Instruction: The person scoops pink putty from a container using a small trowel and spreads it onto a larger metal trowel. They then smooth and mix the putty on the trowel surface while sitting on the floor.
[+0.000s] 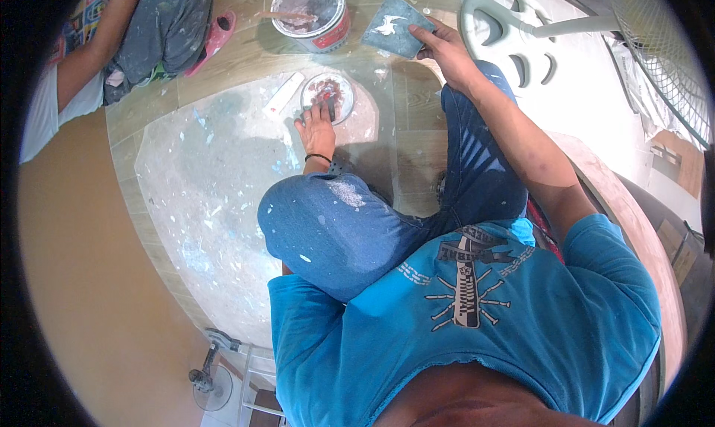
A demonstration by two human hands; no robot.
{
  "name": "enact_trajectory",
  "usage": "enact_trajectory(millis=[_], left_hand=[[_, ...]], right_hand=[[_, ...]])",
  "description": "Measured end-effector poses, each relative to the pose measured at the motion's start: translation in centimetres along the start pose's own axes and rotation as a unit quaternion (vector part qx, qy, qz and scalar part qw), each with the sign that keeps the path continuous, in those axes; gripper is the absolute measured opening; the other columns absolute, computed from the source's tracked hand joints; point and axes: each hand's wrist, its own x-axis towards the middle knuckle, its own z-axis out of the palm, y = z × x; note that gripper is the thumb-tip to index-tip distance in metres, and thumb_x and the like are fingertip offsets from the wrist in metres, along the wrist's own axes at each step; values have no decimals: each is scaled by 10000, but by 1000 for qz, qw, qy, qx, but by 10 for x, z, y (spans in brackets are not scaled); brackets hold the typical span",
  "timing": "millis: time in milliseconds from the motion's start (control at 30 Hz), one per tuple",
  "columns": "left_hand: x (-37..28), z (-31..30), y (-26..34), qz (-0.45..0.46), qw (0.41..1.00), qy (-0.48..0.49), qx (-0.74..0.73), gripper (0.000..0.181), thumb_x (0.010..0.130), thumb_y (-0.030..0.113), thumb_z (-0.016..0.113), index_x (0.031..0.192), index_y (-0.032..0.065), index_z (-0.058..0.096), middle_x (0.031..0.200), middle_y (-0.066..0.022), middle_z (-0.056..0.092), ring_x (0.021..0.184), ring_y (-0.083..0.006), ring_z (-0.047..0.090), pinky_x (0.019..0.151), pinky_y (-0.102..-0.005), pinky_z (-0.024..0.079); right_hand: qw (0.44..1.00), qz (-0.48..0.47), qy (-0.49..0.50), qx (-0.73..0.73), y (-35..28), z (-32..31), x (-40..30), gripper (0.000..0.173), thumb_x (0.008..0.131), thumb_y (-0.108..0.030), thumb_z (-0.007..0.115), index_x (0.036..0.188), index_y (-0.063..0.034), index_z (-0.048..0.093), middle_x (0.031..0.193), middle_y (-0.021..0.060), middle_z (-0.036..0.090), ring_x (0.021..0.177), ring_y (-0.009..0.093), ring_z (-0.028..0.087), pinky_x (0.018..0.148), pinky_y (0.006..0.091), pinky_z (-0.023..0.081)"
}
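Note:
My right hand (444, 55) holds a thin square grey plate (394, 24) by its edge, thumb on top. A smear of white paste (386, 24) lies on the plate. My left hand (318, 133), with a dark band at the wrist, reaches into a round white lid or shallow dish (351, 100) on the floor. Reddish-brown residue coats the inside of this dish. The left fingers touch a small dark object (330, 109) in it; whether they grip it is hidden. Just left of the dish lies a white tube or stick-shaped item (285, 94).
A paint bucket (329, 38) with grey paste and a stick stands ahead. A paint-spattered sheet (218, 203) covers wood-look flooring. Another person's leg (162, 24) is at upper left. A fan base (497, 24) stands right, a brown wall (95, 259) left, and a power tool (212, 371) lower left.

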Motion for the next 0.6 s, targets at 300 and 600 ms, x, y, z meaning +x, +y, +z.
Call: enact_trajectory(millis=[300,600], left_hand=[[-4,-29,-1,-1,999,-10,-37,531,912,108,587,1442,117,580,1375,-24,562,1252,-237,504,1083,-581,307],[-68,-239,-66,-228,601,88,-761,311,1035,157,647,1295,-14,655,1248,-91,708,1146,-184,638,1039,-342,468]], right_hand=[[1000,0,5,10,-17,-4,-4,397,1003,-296,680,1286,-18,675,1021,54,705,858,123,621,746,282,524],[976,20,-43,214,-65,-7,-38,408,997,-252,670,1333,-30,604,1094,31,703,914,128,645,834,314,523]])
